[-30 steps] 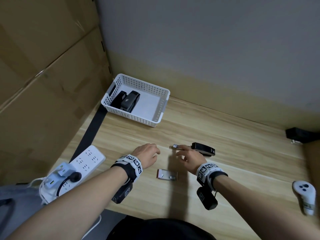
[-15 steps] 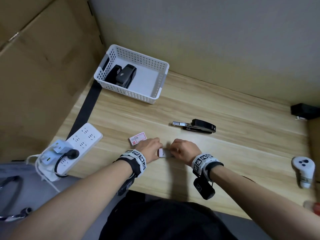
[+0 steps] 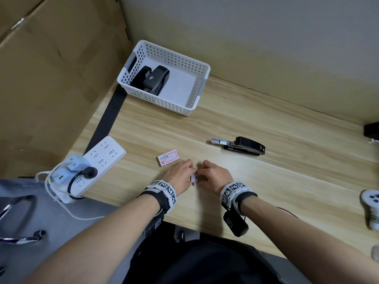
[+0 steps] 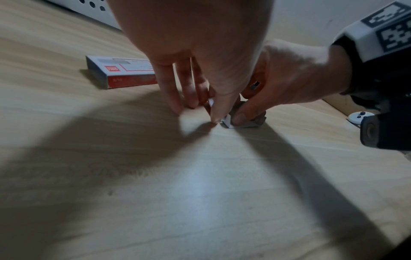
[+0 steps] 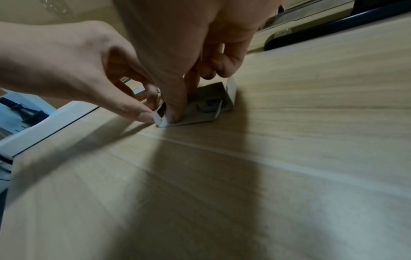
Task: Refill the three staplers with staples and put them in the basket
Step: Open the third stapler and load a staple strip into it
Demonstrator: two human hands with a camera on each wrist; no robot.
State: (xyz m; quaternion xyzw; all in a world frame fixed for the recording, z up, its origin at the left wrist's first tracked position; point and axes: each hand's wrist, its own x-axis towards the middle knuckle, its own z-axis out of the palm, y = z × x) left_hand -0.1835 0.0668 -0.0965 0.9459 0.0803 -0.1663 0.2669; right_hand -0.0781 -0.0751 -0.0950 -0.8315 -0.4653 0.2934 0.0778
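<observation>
Two black staplers (image 3: pixel 152 79) lie in the white basket (image 3: pixel 196 95) at the back left. A third black stapler (image 3: pixel 244 146), its metal magazine slid out to the left, lies on the table to the right. My left hand (image 3: pixel 189 173) and right hand (image 3: pixel 202 175) meet near the table's front over a small open cardboard staple tray (image 5: pixel 200 109). My left thumb (image 4: pixel 214 117) pinches its near corner. My right hand (image 5: pixel 184 109) presses a fingertip into the tray, its other fingers curled above it. The tray's red and white sleeve (image 3: pixel 167 160) lies just left of the hands.
A white power strip (image 3: pixel 98 160) with plugs overhangs the table's left front corner. A white controller (image 3: pixel 371 203) lies at the right edge and a black object (image 3: pixel 371 131) sits at the back right. Cardboard stands along the left.
My right hand left the stapler's magazine and both hands came back to the staple tray near the front edge. The tray is now tilted up between my fingers.
</observation>
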